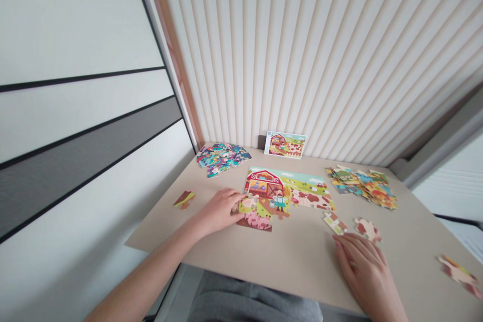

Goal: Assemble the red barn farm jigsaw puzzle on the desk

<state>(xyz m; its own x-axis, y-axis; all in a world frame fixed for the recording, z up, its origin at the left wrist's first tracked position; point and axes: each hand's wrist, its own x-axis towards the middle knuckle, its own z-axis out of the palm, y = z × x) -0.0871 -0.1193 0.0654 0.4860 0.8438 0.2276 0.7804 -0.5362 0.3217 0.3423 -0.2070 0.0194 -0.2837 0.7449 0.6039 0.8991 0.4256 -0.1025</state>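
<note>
A partly joined farm jigsaw puzzle [305, 188] lies flat, showing a red barn, a farmer, a cow and pigs. My left hand [222, 210] is at its left edge, thumb and bent fingers around a puzzle piece [249, 204] with a pale animal on it; the fingertips partly hide the piece's left side. My right hand [363, 264] rests on the table at the right, fingers loosely extended and nothing visibly held. Just beyond its fingertips lie a white fence puzzle piece [334, 222] and a brown-and-white cow puzzle piece [367, 229].
A reference picture card [287, 144] leans at the back against the ribbed panel. Piles of purple-teal pieces [222, 157] and yellow-blue pieces [363, 187] flank it. Single pieces lie at the far left [184, 199] and near the right edge [458, 272] of the table [294, 256].
</note>
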